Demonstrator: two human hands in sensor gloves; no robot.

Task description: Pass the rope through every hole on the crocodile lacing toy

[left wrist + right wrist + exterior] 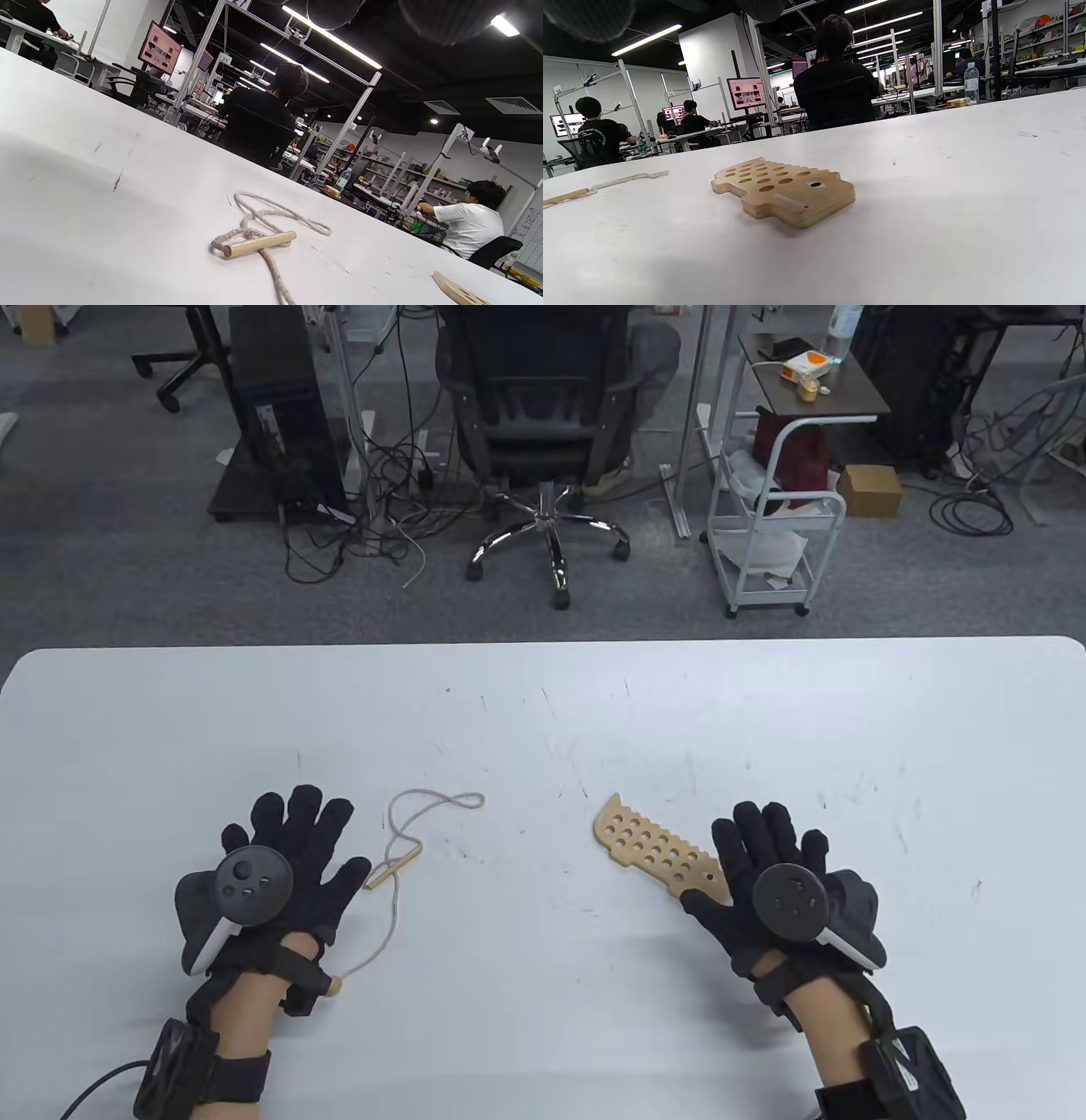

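Beyond the far edge of the white table (543, 712), at 12 o'clock, stands a black office chair (543, 415) on a chrome star base; at 1 o'clock a white wheeled cart (776, 526) holds a dark red bag, with a cardboard box (870, 490) on the floor beside it. Cables trail over the grey carpet at 11 o'clock. The wrist views show people seated at other benches with lit monitors. Nothing lies between the hands and the task's things.

The left hand (271, 874) rests flat at 7 o'clock, gloved fingers spread and straight, holding nothing. Just right of it lies the rope (403, 831), a pale beige cord that loops toward 12 o'clock and trails back toward the wrist, where it ends in a small wooden tip (334, 984). A short wooden stick (393, 872), the threading needle, lies across the cord near the index fingertip, its long axis running from 7 to 1 o'clock.

Right of centre lies the crocodile (657, 853), a flat pale plywood board with rows of round holes and a saw-toothed edge. It lies flat, long axis from 10 to 4 o'clock; its curved end points to 10 o'clock. No cord passes through any hole.

The right hand (785, 891) lies flat at 5 o'clock, fingers straight and slightly spread; the thumb sits at the board's near end, and contact there is unclear
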